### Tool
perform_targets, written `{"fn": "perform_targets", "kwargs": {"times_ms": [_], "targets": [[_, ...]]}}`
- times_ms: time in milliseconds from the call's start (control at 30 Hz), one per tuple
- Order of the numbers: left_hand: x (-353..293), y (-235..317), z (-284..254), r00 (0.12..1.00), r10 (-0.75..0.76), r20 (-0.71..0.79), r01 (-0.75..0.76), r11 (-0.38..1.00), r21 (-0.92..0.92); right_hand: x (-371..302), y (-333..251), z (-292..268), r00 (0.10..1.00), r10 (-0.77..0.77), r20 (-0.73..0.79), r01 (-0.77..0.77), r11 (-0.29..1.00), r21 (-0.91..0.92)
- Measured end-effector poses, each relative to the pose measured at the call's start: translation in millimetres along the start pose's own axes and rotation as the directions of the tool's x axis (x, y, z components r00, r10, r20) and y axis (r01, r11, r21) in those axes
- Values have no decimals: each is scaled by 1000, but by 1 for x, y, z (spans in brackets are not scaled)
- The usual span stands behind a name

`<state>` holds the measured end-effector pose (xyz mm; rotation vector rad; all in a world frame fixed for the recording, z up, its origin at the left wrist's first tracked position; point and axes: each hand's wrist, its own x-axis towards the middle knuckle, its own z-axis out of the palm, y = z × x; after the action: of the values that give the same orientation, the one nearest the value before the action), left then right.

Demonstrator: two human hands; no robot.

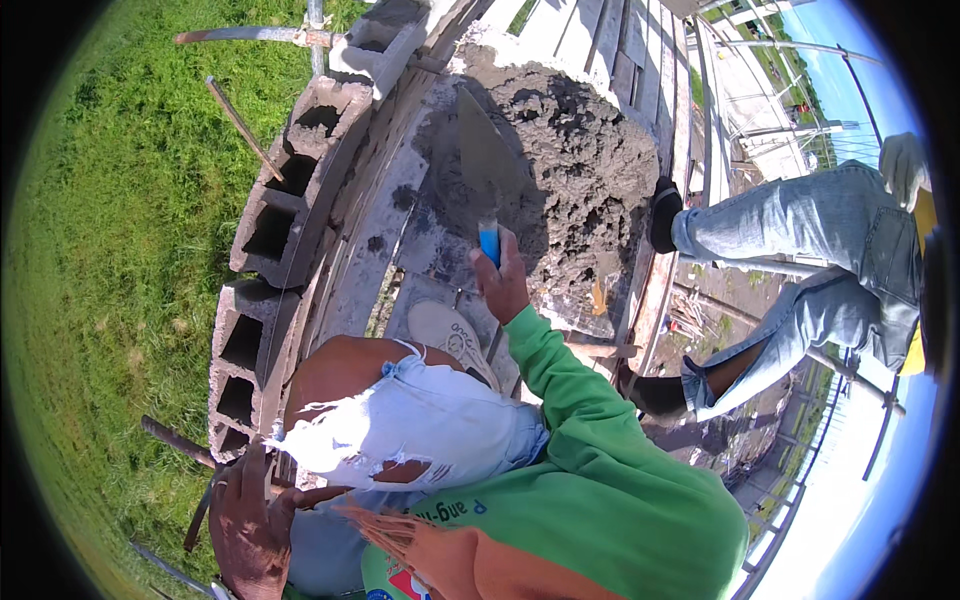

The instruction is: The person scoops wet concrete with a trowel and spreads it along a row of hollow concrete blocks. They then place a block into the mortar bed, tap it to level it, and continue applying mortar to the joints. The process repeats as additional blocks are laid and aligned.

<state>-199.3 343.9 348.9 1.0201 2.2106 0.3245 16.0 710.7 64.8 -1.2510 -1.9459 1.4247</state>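
My right hand [503, 275] is closed round the blue handle of a trowel [482, 150]. The trowel's grey pointed blade lies over the near left side of a heap of wet mortar [590, 165], pointing away from me. Mortar is smeared on the board [440, 225] beneath it. At the lower left, my left hand [250, 530] holds nothing that I can see. Its thumb stands apart from its partly bent fingers, beside my knee and the near end of a row of hollow concrete blocks [262, 310].
Wooden planks [600, 40] form the platform. Grass [130, 230] lies below, beyond the blocks. Metal pipes [245, 35] and a thin rod [243, 128] stick out by the blocks. At right stands another person in jeans [800, 215], one shoe [664, 214] touching the heap's edge.
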Motion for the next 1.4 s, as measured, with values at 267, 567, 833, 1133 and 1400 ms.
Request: {"fn": "perform_targets", "kwargs": {"times_ms": [267, 567, 833, 1133, 1400], "targets": [[45, -8, 2, 991, 132, -18, -132, 991, 31, -159, 79, -160, 479, 828, -291, -580, 547, 603], [56, 8, 0, 991, 106, 78, -113, 990, 90, -8, 134, -124, 821, 558, 123, -374, 362, 854], [48, 10, 5, 993, -46, 112, 33, 992, 118, -61, 89, -172, 843, 537, -20, -382, 624, 682], [36, 11, -8, 994, 99, -51, -90, 983, 159, -57, -54, -192, 885, 406, 226, -446, 605, 660], [10, -18, -8, 991, 100, -94, -90, 990, 106, 43, -168, -2, 885, 270, 380, -466, 477, 745]]}}
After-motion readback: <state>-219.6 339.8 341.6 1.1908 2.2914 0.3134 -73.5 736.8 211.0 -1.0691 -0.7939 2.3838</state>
